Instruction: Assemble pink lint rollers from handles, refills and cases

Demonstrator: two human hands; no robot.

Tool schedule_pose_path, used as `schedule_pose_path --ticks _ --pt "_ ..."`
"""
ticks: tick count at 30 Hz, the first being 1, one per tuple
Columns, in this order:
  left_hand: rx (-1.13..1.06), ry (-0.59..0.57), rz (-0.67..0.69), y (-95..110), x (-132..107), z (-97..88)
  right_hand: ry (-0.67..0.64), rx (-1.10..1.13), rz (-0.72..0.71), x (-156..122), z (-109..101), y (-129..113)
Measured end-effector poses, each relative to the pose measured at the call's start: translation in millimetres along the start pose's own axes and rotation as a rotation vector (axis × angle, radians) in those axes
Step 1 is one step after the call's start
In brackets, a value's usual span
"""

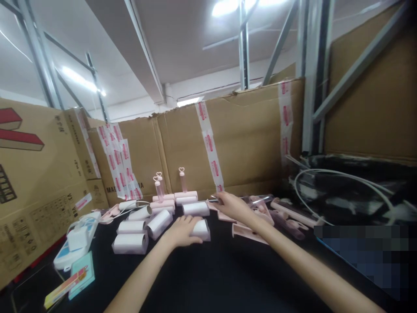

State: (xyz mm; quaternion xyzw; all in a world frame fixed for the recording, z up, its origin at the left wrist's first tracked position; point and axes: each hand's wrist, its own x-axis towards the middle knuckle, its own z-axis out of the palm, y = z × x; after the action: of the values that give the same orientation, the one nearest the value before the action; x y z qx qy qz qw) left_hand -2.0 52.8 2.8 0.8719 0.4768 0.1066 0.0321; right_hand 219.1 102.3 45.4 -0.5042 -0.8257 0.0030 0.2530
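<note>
My left hand [181,231] lies over a white roll [202,229] in a pale tray on the black table, fingers behind it and thumb along its near side. My right hand [230,208] reaches farther back, fingertips bent together near a thin piece by the cardboard wall; what they hold is too small to make out. Pink plastic parts [249,232] lie beneath and beside the right forearm. Another white roll [195,209] sits behind my left hand. Several more white rolls [129,241] in pale trays are grouped to the left.
Upright clear tubes with heart-shaped loops [182,180] stand by the cardboard wall [247,139]. At left are a white power strip [78,239] and small coloured boxes [81,274]. A white cable [345,176] loops at right, near a metal rack post [314,78].
</note>
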Motion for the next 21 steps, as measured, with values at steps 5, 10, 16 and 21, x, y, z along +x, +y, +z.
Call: schedule_pose_path --ticks 5,10,16,21 --pt "0.011 0.06 -0.086 -21.4 5.6 -0.4 0.047 0.038 0.026 66.6 29.9 -32.6" --pt "0.034 0.156 -0.117 -39.0 14.7 0.0 0.047 0.084 0.221 129.4 51.4 -55.7" --pt "0.028 0.255 -0.098 -47.8 9.9 -2.8 0.112 0.187 0.211 140.4 61.8 -62.2" --pt "-0.26 0.759 -0.233 -34.9 6.9 -27.4 0.234 0.336 -0.015 121.4 28.9 -54.5"
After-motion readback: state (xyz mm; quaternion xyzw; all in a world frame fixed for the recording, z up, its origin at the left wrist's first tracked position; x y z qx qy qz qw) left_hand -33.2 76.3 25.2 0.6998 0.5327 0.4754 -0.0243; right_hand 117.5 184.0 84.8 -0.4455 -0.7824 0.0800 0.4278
